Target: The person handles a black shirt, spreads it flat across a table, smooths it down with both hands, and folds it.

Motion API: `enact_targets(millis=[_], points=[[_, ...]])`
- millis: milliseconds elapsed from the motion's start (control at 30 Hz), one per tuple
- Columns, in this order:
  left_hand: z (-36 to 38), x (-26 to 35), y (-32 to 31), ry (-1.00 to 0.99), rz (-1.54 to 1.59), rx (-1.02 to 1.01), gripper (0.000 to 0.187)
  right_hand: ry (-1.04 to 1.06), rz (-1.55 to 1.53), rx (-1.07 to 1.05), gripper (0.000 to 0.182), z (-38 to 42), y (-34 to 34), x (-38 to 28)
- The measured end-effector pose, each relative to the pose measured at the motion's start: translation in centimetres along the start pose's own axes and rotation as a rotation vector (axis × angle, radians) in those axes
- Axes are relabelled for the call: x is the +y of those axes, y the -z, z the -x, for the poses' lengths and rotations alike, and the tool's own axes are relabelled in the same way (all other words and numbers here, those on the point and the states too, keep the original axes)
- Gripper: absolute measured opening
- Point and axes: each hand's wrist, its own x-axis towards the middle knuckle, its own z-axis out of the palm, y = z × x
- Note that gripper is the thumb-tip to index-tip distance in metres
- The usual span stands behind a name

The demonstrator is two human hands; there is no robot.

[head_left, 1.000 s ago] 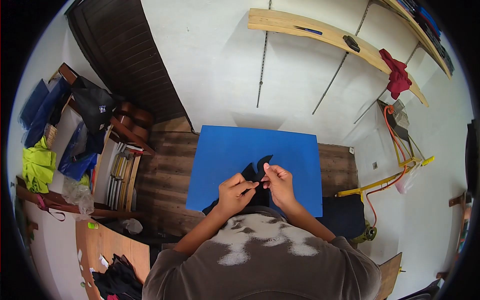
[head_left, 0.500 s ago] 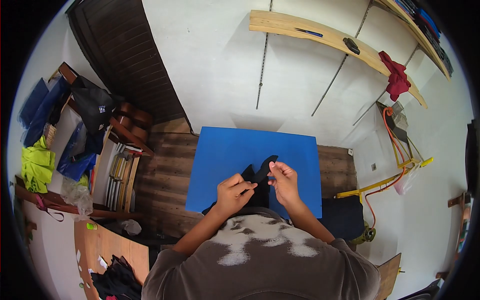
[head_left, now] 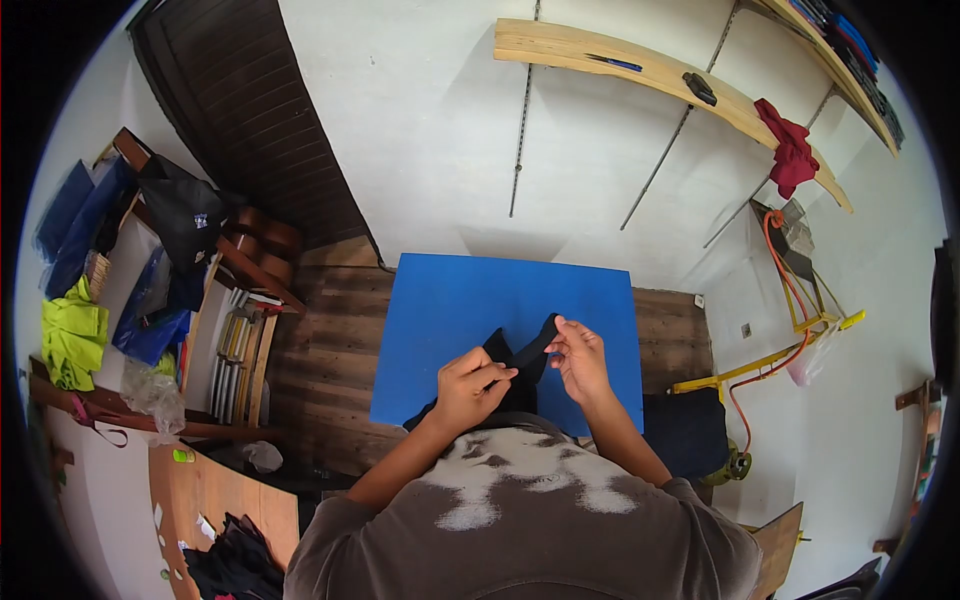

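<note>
A black cloth (head_left: 524,390) lies partly on the blue tabletop (head_left: 450,300), close to my body. My left hand (head_left: 470,388) pinches the cloth with closed fingers at its left side. A narrow strip of the same cloth stretches up and to the right from there. My right hand (head_left: 580,358) grips the upper end of this strip between thumb and fingertips. The lower part of the cloth is partly hidden by my hands and shirt.
A wooden shelf (head_left: 650,72) on the wall carries a pen, a small dark object and a red cloth (head_left: 790,150). Shelving with bags and clothes stands left. At lower left, a wooden table (head_left: 230,470) holds black cloth (head_left: 235,560). Right, a yellow frame (head_left: 760,362) and orange hose.
My right hand has shifted slightly to the right with the strip's end, and the strip looks straighter and more spread. My left hand has barely moved.
</note>
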Motion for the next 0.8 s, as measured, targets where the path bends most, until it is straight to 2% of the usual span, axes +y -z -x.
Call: enact_targets(millis=[467, 533, 567, 633, 667, 700, 733, 800], points=[[0.4, -0.6, -0.2, 0.036, 0.042, 0.112, 0.014, 0.136, 0.074, -0.036, 0.022, -0.6, 1.0, -0.2], [0.3, -0.5, -0.3, 0.054, 0.093, 0.152, 0.014, 0.305, 0.236, 0.033, 0.024, -1.1, 0.9, 0.2], [0.4, -0.3, -0.2, 0.113, 0.130, 0.153, 0.014, 0.305, 0.236, 0.032, 0.024, -1.2, 1.0, 0.3], [0.1, 0.4, 0.0, 0.172, 0.168, 0.153, 0.014, 0.562, 0.291, -0.040, 0.026, -1.2, 0.9, 0.2], [-0.1, 0.8, 0.1, 0.247, 0.184, 0.144, 0.012, 0.562, 0.291, -0.040, 0.026, -1.1, 1.1, 0.0], [-0.2, 1.0, 0.1, 0.322, 0.199, 0.135, 0.012, 0.497, 0.282, -0.131, 0.025, -1.1, 1.4, -0.2], [-0.1, 0.9, 0.0, 0.323, 0.200, 0.134, 0.012, 0.429, 0.272, -0.221, 0.023, -0.9, 1.8, -0.3], [0.0, 0.5, -0.1, 0.322, 0.203, 0.128, 0.011, 0.418, 0.330, -0.188, 0.019, -0.6, 2.3, -0.3]])
